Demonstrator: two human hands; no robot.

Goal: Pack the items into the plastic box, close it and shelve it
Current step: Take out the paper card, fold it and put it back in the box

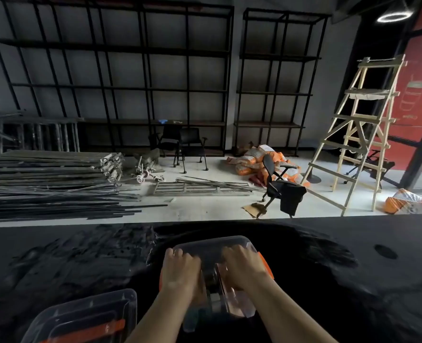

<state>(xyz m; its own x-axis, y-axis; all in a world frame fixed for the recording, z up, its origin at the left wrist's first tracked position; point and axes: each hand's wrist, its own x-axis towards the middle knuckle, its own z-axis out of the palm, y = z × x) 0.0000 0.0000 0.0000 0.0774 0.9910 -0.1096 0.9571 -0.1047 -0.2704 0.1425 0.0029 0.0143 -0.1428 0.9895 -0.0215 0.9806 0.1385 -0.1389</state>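
Observation:
A clear plastic box [229, 246] with orange side latches sits on the black table [328, 280] right in front of me. Both my hands lie flat on its transparent lid. My left hand [180, 271] presses the lid's left half, and my right hand [244, 266] presses the right half, fingers spread toward the far edge. Dim items show through the lid between my hands; I cannot tell what they are. An orange latch [265, 267] sticks out beside my right wrist.
A second clear box [86, 318] with an orange handle stands at the near left of the table. Beyond the table: tall black metal shelving [120, 78] along the wall, stacked metal rods [49, 184], office chairs [279, 186], orange sacks, a wooden ladder [360, 134].

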